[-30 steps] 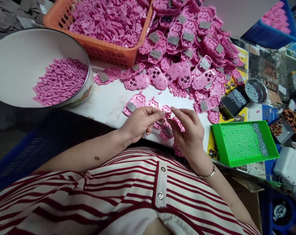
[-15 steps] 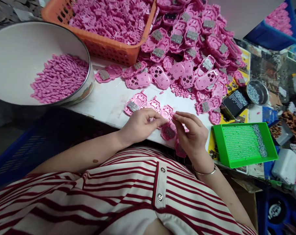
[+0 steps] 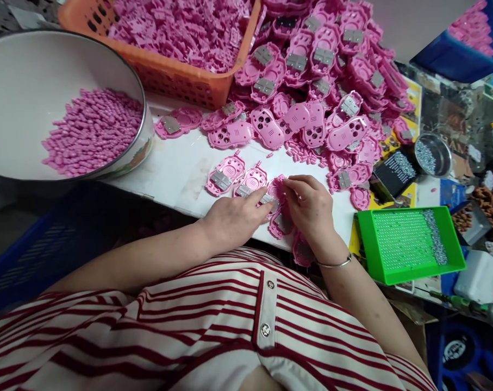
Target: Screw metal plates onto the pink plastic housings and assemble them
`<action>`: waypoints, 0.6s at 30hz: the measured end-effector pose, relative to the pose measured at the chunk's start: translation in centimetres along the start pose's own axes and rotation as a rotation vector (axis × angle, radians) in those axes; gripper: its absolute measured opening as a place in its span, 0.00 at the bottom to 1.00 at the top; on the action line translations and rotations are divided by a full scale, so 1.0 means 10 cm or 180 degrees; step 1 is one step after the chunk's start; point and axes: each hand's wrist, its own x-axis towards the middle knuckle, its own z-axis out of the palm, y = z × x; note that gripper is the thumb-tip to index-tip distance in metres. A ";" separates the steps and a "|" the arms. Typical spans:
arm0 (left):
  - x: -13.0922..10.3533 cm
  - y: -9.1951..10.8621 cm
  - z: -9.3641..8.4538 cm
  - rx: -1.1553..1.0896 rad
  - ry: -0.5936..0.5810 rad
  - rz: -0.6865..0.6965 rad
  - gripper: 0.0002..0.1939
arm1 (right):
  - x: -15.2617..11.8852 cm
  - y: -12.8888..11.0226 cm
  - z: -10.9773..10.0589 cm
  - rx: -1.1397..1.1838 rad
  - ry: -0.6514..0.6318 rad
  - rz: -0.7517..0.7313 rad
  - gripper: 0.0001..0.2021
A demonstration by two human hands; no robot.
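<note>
Several pink plastic shells with grey metal plates lie in a row along the table's front edge. My left hand (image 3: 236, 220) rests with its fingers stretched and a little apart on the lower part of one pink shell (image 3: 277, 189). At that shell's upper right edge, my right hand (image 3: 311, 206) has thumb and forefinger pinched together; what is between them is hidden. To the left lie two more shells, one nearest my left hand (image 3: 255, 176) and another (image 3: 225, 174) beyond it. Below my fingers a further shell (image 3: 281, 224) sits partly covered.
A white enamel basin (image 3: 146, 130) holds small pink pieces at left. Behind stand an orange basket (image 3: 181, 87) of pink parts and a heap of pink shells (image 3: 323, 60). On the right are a green tray (image 3: 370, 244) of screws and a metal bowl (image 3: 444, 157).
My left hand has moved from a pinch near the right hand to lying on the shell, fingers stretched. My right hand has shifted slightly left and up along the shell's edge.
</note>
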 end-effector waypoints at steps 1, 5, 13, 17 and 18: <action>0.00 0.00 0.00 0.0014 0.0009 0.0003 0.18 | 0.01 0.01 0.00 -0.0014 0.0002 -0.0005 0.09; 0.00 -0.01 0.01 0.0055 0.0013 0.0007 0.19 | 0.01 0.04 0.00 0.0015 0.0061 0.0084 0.09; -0.01 -0.03 0.03 0.0019 0.0017 0.0065 0.20 | -0.01 0.10 -0.15 0.0182 0.0260 0.0205 0.08; -0.01 -0.04 0.04 0.0045 0.0014 0.0087 0.19 | -0.04 0.32 -0.25 0.0067 0.0514 0.0466 0.07; -0.01 -0.04 0.04 0.0056 0.0014 0.0088 0.19 | -0.06 0.38 -0.26 -0.0040 0.0456 0.0513 0.08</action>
